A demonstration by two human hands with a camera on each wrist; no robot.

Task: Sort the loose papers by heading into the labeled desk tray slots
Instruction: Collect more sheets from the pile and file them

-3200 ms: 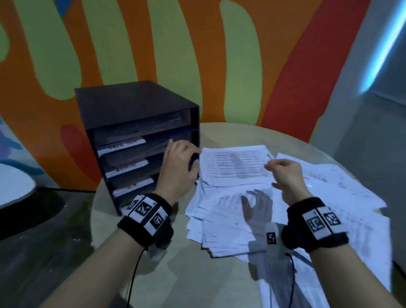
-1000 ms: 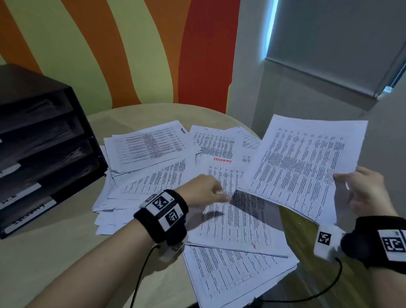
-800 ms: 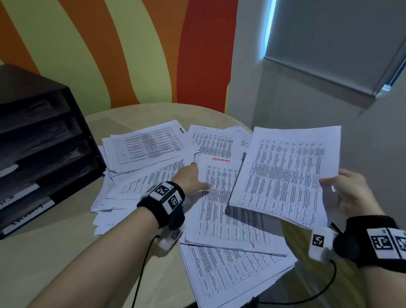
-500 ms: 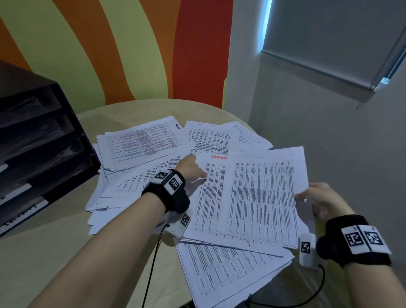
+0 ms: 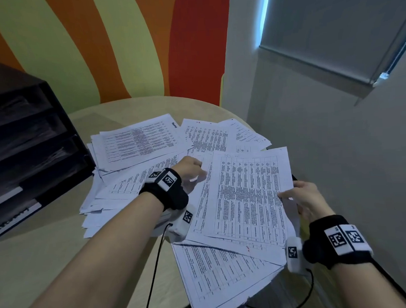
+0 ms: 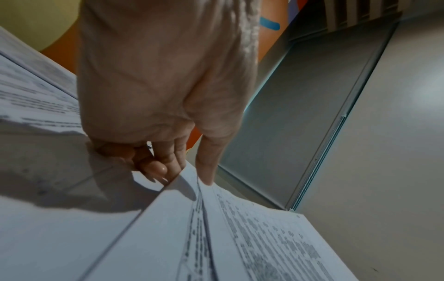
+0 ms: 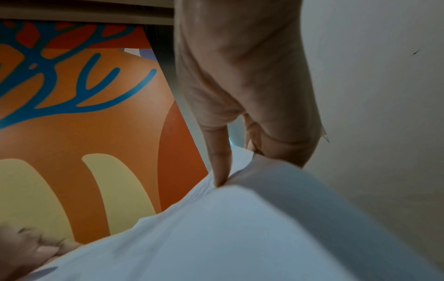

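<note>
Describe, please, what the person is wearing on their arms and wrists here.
Both forearms are bare. Each wrist carries a black band: the left band and right band both bear white tags printed with black square codes. A small white camera box, also code-tagged, hangs under each wrist, trailing a thin black cable.

Both hands at mid-frame, forearms reaching in from the bottom edge.
Left hand (image 5: 190, 172) pinches with thumb and fingers (image 6: 168, 159); right hand (image 5: 304, 201), centre right, thumb extended, fingers curled beneath.
</note>
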